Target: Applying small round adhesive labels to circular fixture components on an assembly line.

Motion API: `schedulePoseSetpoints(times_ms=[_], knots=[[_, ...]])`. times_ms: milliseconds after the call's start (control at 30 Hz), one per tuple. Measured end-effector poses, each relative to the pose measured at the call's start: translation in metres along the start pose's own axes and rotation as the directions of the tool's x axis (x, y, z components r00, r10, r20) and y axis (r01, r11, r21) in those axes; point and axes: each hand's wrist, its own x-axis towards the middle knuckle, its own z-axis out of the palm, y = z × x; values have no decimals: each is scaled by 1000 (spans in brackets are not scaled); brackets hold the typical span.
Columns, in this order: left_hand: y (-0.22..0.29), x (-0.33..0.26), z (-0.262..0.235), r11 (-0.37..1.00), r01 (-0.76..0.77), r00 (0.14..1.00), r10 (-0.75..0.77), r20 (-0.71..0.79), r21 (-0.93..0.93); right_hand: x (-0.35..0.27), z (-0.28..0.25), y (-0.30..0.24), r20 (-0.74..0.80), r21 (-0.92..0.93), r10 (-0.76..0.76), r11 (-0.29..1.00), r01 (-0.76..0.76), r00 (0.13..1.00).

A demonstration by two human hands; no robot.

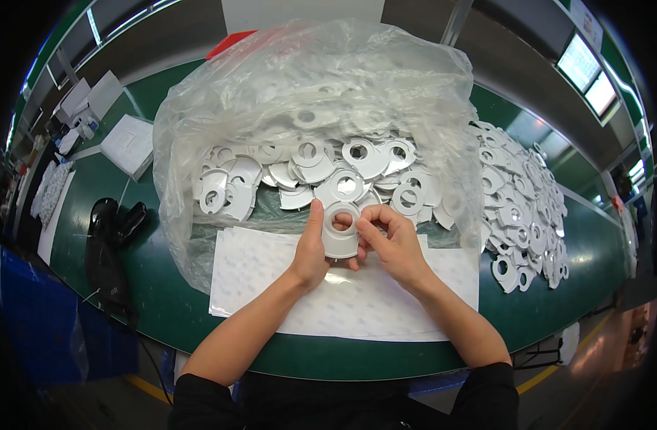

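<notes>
Together, left hand and right hand clamp fingers on a white ringed part above paper sheets near the desk's front edge; a loosened pinch could drop it.

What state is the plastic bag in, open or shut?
Open: the plastic bag gapes on the side toward the person, where white parts lie uncovered.

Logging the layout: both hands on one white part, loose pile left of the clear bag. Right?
Wrong side: the head view shows the loose pile right of the clear bag. Left hand and right hand are on one white part.
</notes>
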Motion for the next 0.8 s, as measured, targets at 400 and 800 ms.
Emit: schedulePoseSetpoints(times_ms=[400,800], knots=[[1,-1,2,1000,-15,1000,15,8,7,-1,2,3,-37,-54,-48,997,46,998],[3,-2,4,992,-62,998,60,20,110,-2,3,4,-48,-68,-73,995,70,996]])
